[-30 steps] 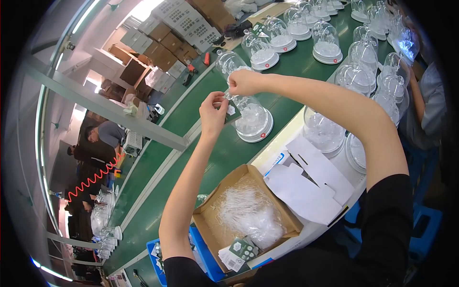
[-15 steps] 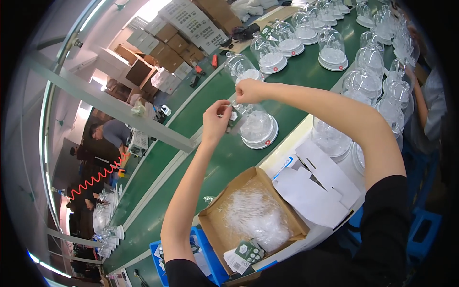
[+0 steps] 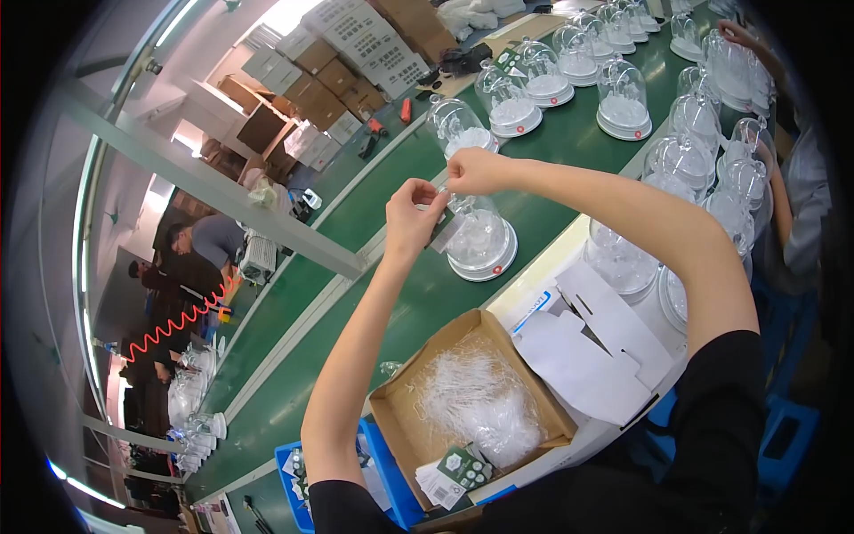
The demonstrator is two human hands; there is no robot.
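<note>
A clear glass dome (image 3: 486, 238) on a round white base with a red dot stands on the green table in front of me. Both hands meet above its top. My left hand (image 3: 414, 218) is closed in a pinch on a small card tag (image 3: 443, 234), which tilts down beside the dome. My right hand (image 3: 476, 171) is closed with its fingertips beside the left ones, near the dome's knob. Whatever its fingers grip is too small to make out. Behind the hands stands another dome (image 3: 464, 131).
More domes (image 3: 624, 107) line the table's far side and crowd the right. Nearer me lie an open carton (image 3: 400, 427) of white strings and green cards (image 3: 464, 467), a blue bin (image 3: 382, 454) and a flattened white box (image 3: 596, 356). Another person's arm (image 3: 756, 44) reaches in at right.
My left hand has turned and moved slightly right, its fingertips closer to my right hand. The card has turned from its green face to a greyish one. At far right, a person's hand now touches a dome.
</note>
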